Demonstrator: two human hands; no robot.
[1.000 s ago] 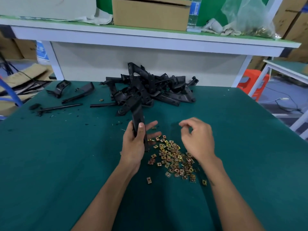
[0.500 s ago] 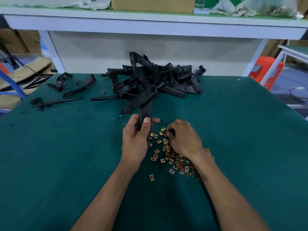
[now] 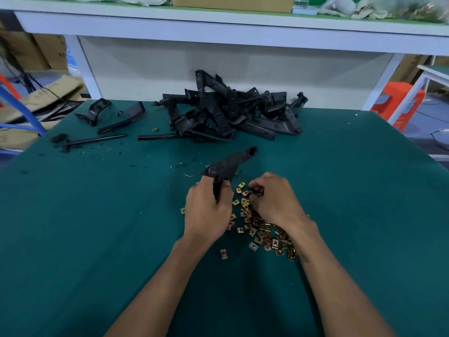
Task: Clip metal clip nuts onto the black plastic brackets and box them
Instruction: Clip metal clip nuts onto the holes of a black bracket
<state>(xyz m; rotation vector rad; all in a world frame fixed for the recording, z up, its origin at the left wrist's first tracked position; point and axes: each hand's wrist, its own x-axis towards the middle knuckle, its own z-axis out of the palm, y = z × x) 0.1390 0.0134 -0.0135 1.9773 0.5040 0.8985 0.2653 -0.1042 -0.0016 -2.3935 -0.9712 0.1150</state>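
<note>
My left hand (image 3: 207,210) grips one end of a black plastic bracket (image 3: 228,164), whose far end points up and to the right above the green table. My right hand (image 3: 273,199) rests on the scatter of gold metal clip nuts (image 3: 261,233), its fingertips curled and pinching at a clip nut near the top of the scatter. A heap of several more black brackets (image 3: 230,110) lies at the back of the table, behind both hands. One stray clip nut (image 3: 223,254) sits alone just in front of the scatter.
Loose black pieces (image 3: 122,117) and a thin black rod (image 3: 97,140) lie at the back left. A white shelf (image 3: 218,30) with a cardboard box spans the back. An orange stool (image 3: 398,103) stands beyond the table's right edge.
My left hand has pulled the bracket free of the heap and tilted its far end to the right. My right hand dropped onto the clip nuts and curled its fingers.
</note>
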